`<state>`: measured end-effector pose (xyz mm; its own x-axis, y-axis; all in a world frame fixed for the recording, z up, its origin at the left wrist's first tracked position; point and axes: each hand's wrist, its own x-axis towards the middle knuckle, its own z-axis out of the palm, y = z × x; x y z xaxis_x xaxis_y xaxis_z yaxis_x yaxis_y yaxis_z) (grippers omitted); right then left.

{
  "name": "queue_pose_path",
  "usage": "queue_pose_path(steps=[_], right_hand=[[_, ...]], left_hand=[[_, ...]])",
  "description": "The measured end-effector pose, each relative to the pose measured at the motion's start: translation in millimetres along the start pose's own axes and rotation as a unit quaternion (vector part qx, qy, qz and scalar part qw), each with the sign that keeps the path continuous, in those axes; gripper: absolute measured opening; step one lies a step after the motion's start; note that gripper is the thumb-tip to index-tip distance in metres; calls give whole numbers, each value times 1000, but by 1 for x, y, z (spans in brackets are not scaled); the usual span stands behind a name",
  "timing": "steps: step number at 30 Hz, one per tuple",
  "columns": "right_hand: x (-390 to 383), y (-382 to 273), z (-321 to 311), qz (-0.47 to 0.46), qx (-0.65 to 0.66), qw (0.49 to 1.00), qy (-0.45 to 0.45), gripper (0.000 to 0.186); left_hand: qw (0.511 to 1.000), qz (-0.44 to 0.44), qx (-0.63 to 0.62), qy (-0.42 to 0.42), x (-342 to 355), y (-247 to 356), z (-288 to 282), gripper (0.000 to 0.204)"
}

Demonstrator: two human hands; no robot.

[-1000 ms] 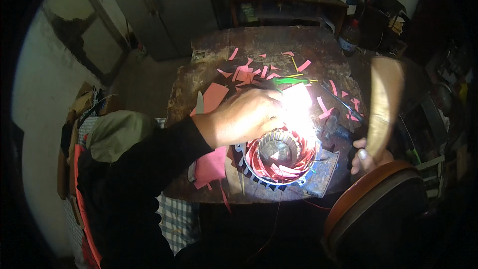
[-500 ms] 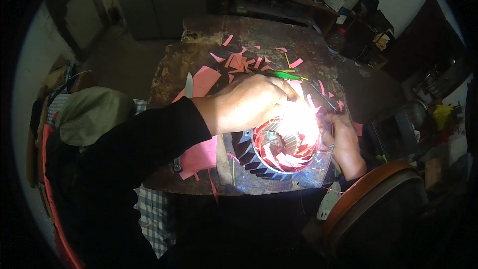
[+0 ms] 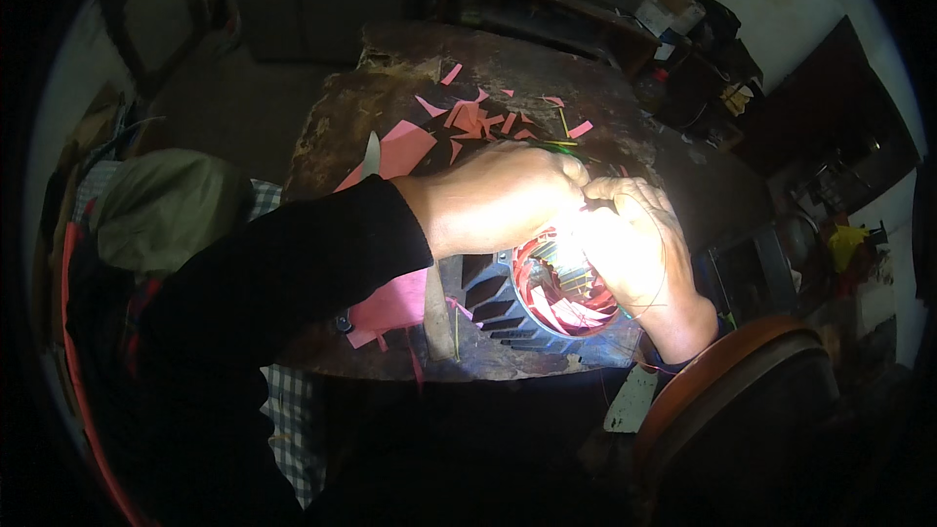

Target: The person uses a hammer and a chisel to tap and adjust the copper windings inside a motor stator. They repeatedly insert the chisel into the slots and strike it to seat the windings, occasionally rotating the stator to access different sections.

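A motor stator [image 3: 569, 318] in a dark finned housing [image 3: 496, 304] lies on the table, its bore ringed by red windings and pink paper strips. My left hand [image 3: 542, 181] reaches across its far side with fingers closed. Against it, my right hand [image 3: 639, 234] has its fingers pressed together at the stator's far right rim. What the fingertips pinch is hidden by the hands and strong glare. A thin wire [image 3: 664, 278] loops beside my right hand. Partly behind the left hand lies a green-handled tool [image 3: 560, 147].
Pink paper scraps [image 3: 472, 121] and a larger pink sheet [image 3: 405, 148] are scattered on the worn wooden table [image 3: 337, 122]. A pale blade [image 3: 372, 154] lies by the sheet; another pink sheet [image 3: 390, 307] is nearer. An orange-rimmed round object [image 3: 727, 381] stands at the near right.
My right hand has moved up and left from the stator's right side to meet my left hand. The left hand has shifted slightly right.
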<state>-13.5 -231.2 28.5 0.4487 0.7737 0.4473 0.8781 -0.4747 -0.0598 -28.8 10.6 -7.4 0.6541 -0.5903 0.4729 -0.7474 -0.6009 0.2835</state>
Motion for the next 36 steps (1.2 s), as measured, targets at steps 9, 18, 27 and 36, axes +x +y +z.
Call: queue_pose_path(steps=[9,18,27,36], right_hand=[[4,10,11,27,98,994,-34,20],[1,18,-3,-27,178,984,12,14],[11,15,15,-13,171,985,-32,16],[12,9,17,-94,-17,994,-43,11]], left_hand=[[995,-10,-4,-94,10,-2,5,16],[991,-95,-97,-13,-11,16,2,17],[993,-101,-38,50,-16,21,-1,13],[989,-138,41,-20,-10,21,8,15]])
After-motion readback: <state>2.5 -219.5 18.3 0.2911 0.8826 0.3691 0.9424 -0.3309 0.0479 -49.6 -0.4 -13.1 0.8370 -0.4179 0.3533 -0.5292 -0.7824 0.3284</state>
